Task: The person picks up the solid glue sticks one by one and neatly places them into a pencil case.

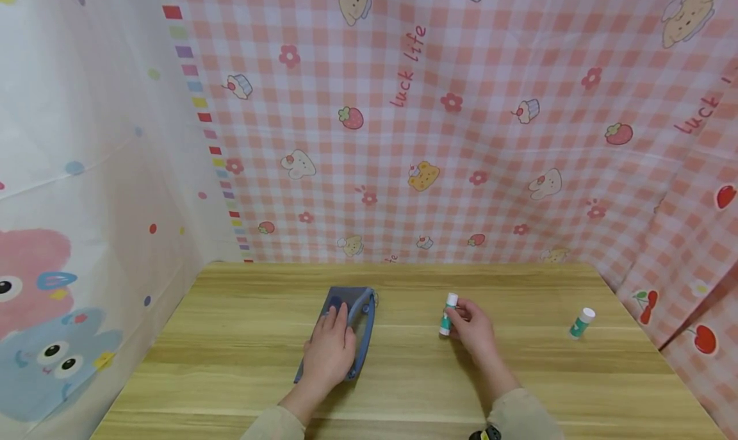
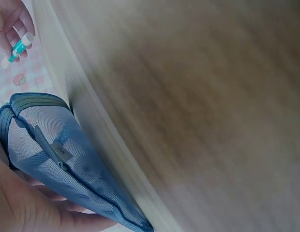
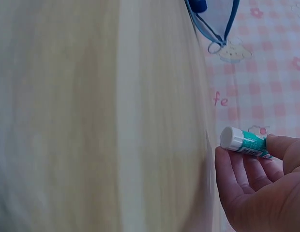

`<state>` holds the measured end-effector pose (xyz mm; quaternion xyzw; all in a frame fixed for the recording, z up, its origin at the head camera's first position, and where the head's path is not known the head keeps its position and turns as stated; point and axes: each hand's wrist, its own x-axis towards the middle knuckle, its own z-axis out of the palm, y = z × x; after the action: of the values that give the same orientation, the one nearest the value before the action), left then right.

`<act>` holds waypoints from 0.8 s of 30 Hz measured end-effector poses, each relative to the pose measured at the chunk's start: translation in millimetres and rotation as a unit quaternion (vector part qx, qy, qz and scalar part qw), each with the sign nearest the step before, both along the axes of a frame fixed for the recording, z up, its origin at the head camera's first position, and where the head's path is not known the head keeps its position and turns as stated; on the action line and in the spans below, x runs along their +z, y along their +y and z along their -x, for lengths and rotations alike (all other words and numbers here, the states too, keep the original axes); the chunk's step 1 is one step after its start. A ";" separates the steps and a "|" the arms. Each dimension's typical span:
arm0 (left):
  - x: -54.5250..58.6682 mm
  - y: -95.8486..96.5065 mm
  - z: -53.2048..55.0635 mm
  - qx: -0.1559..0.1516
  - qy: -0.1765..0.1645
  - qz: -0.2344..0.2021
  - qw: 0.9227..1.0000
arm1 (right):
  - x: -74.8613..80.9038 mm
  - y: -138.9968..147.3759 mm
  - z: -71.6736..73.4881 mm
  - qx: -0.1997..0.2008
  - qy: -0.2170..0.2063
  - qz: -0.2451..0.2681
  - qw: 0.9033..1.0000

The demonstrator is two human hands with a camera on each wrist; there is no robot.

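Note:
A blue mesh zip pouch (image 1: 364, 344) lies on the table, its zipped side gaping towards the right. My left hand (image 1: 330, 353) rests on top of it with the fingers stretched out. In the left wrist view the pouch (image 2: 58, 145) shows its zip, a pull tab and a small label, with the left hand (image 2: 24, 200) behind it. My right hand (image 1: 475, 328) pinches a green glue stick (image 1: 446, 321) with a white cap between thumb and fingers. The right wrist view shows the glue stick (image 3: 244, 141) with its white end pointing left.
A second green glue stick with a white cap (image 1: 582, 323) stands on the right part of the wooden table (image 1: 403, 401). A dark blue rounded thing (image 3: 198, 6) shows at the pouch. A pink checked cloth (image 1: 392, 139) hangs behind the table.

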<state>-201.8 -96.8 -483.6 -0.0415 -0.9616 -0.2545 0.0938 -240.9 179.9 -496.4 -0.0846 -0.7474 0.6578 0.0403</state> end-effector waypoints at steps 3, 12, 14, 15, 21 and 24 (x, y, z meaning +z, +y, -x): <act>0.2 -0.1 -0.2 0.000 0.000 -0.001 1.000 | -0.2 -7.7 -1.1 0.004 0.001 0.002 1.000; -0.2 -0.7 0.0 0.001 -0.003 -0.006 1.000 | -2.2 -28.0 -3.2 0.017 -0.002 0.014 1.000; -0.1 -0.5 0.1 0.000 -0.003 -0.006 1.000 | -2.7 -32.1 -3.3 0.019 -0.002 0.019 1.000; -0.1 -0.5 0.1 0.000 -0.003 -0.006 1.000 | -3.2 -34.1 -3.5 0.020 -0.001 0.022 1.000; -0.9 -0.5 0.0 -0.002 0.003 -0.004 1.000 | -4.7 -46.1 -4.4 0.030 -0.002 0.016 0.999; -1.3 -0.4 0.3 -0.002 0.004 -0.003 1.000 | -5.0 -52.2 -5.3 0.035 -0.004 0.017 0.999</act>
<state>-202.1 -97.2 -484.9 -0.0443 -0.9603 -0.2577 0.0970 -235.6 127.8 -501.4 -0.0615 -0.7390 0.6707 0.0131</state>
